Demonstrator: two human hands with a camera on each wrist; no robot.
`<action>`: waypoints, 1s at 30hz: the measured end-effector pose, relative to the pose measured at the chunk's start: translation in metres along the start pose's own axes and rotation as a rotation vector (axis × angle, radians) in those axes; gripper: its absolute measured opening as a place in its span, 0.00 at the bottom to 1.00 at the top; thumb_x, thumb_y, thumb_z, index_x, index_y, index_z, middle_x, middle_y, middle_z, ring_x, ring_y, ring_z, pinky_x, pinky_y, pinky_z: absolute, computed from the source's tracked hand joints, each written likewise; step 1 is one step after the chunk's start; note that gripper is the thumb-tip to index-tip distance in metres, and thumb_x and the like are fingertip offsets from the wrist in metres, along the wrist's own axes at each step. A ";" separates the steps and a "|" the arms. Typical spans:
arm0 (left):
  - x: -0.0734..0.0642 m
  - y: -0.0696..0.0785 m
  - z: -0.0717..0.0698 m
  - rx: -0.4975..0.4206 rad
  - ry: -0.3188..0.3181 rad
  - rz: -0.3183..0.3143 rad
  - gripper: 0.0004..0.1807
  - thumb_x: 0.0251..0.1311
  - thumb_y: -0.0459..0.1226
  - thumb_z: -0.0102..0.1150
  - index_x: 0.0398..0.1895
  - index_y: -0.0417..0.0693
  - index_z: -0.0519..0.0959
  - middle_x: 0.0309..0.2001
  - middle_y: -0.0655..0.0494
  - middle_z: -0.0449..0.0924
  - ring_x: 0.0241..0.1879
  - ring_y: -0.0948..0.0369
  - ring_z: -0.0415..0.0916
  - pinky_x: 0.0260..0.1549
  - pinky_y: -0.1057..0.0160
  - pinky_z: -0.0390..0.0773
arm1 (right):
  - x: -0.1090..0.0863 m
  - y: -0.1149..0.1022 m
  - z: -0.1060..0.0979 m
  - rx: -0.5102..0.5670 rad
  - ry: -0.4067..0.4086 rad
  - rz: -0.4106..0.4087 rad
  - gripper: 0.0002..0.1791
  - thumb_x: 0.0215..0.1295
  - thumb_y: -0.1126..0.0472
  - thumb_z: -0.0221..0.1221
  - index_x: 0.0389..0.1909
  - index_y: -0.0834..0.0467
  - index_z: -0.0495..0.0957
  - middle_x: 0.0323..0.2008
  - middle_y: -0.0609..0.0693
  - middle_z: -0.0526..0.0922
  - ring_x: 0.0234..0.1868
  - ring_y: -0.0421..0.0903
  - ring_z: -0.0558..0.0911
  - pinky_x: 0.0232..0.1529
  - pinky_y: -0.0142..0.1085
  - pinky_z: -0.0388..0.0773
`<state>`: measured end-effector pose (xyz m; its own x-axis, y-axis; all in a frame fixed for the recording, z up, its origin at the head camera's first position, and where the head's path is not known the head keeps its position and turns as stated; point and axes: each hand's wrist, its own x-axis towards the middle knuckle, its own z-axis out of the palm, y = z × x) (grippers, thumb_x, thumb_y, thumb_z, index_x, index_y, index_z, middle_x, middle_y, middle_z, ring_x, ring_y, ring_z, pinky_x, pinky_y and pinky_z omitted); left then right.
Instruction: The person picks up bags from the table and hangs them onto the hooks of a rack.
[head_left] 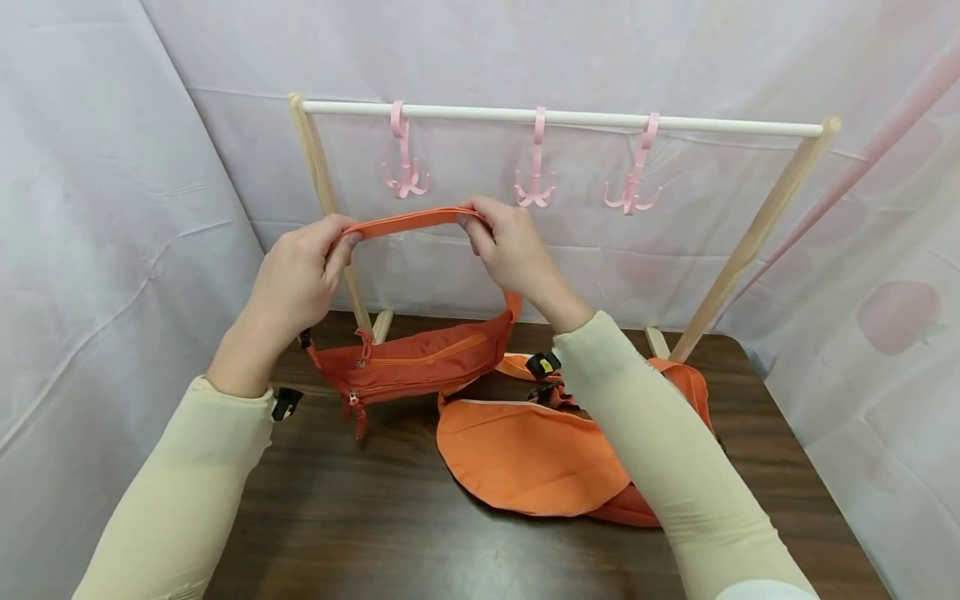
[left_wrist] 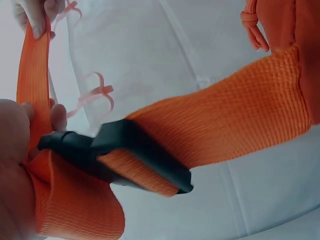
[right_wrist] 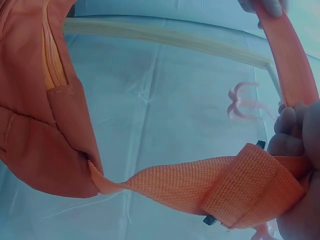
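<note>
My left hand [head_left: 300, 271] and right hand [head_left: 513, 246] each pinch one end of a stretch of orange strap [head_left: 408, 222], held up between them. From it hangs a rust-red waist bag [head_left: 420, 362] with two zips and cord pulls, tilted up to the right over the table. Near the left palm, the left wrist view shows a black strap slider [left_wrist: 140, 150] with webbing threaded through. On the right side the webbing [right_wrist: 185, 187] twists between bag and hand. Another waist bag [head_left: 528, 458], with an orange panel, lies on the table, partly hidden behind my right sleeve.
Behind the hands stands a wooden rack with a white bar [head_left: 465, 112]. Three pink hooks, a left [head_left: 405, 158], a middle [head_left: 536, 162] and a right one [head_left: 636, 171], hang from it with nothing on them. Pale curtains [head_left: 97, 208] enclose the dark wooden table [head_left: 360, 517].
</note>
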<state>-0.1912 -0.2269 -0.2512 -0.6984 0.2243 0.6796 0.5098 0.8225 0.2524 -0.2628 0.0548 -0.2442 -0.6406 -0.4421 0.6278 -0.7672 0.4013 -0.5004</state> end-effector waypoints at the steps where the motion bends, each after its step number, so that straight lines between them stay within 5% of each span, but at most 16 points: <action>1: 0.002 0.000 0.000 0.008 0.012 -0.002 0.13 0.82 0.41 0.53 0.50 0.42 0.83 0.29 0.50 0.78 0.26 0.53 0.69 0.29 0.52 0.67 | 0.002 0.000 0.000 0.004 0.006 0.003 0.10 0.83 0.60 0.56 0.47 0.59 0.85 0.22 0.49 0.76 0.20 0.44 0.69 0.24 0.36 0.64; 13: 0.017 0.001 0.002 0.068 0.105 -0.038 0.18 0.83 0.45 0.50 0.52 0.41 0.83 0.25 0.47 0.74 0.22 0.50 0.68 0.25 0.52 0.65 | 0.027 0.000 -0.001 -0.046 0.072 0.015 0.11 0.83 0.58 0.57 0.45 0.59 0.85 0.22 0.50 0.74 0.21 0.44 0.69 0.27 0.35 0.64; 30: 0.046 0.000 0.015 0.114 0.205 -0.154 0.22 0.84 0.48 0.48 0.52 0.39 0.83 0.29 0.42 0.80 0.26 0.43 0.73 0.27 0.47 0.68 | 0.060 0.004 0.002 -0.122 0.098 0.181 0.14 0.85 0.53 0.52 0.49 0.56 0.84 0.26 0.50 0.79 0.26 0.47 0.73 0.29 0.35 0.66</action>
<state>-0.2308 -0.2094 -0.2303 -0.6413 -0.0086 0.7672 0.3378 0.8947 0.2924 -0.3040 0.0279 -0.2096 -0.7566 -0.2771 0.5922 -0.6273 0.5631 -0.5379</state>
